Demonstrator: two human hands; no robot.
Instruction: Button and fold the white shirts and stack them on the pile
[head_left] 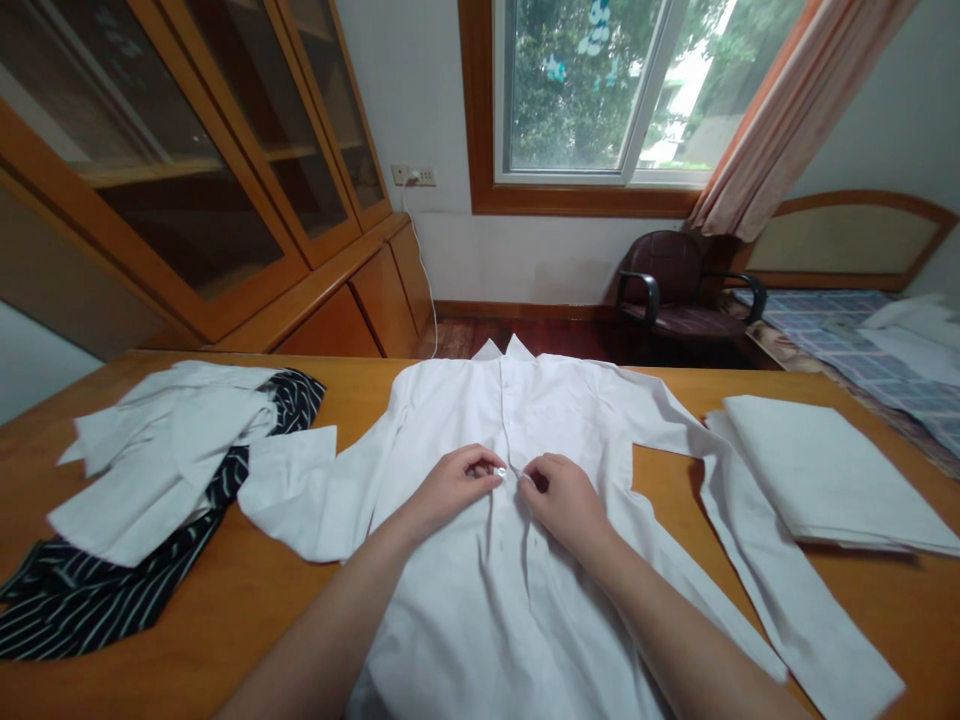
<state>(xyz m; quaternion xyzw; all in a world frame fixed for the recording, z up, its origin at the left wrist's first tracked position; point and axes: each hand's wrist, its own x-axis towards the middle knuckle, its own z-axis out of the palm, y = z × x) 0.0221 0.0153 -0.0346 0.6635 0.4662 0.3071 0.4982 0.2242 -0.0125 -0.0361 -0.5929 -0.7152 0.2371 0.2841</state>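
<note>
A white long-sleeved shirt lies front up on the wooden table, its collar at the far edge and its sleeves spread to both sides. At mid-placket, my left hand pinches one front edge between thumb and fingers. My right hand pinches the opposite edge, a small gap away. Above the hands the placket lies together; below them the two fronts part slightly, with folds running down. Any button between my fingertips is too small to make out.
On the left lie a crumpled white garment and a black-and-white striped cloth. A folded white cloth sits at the right, touching the shirt's sleeve. Beyond the wooden table are a glass-door cabinet, an armchair and a bed.
</note>
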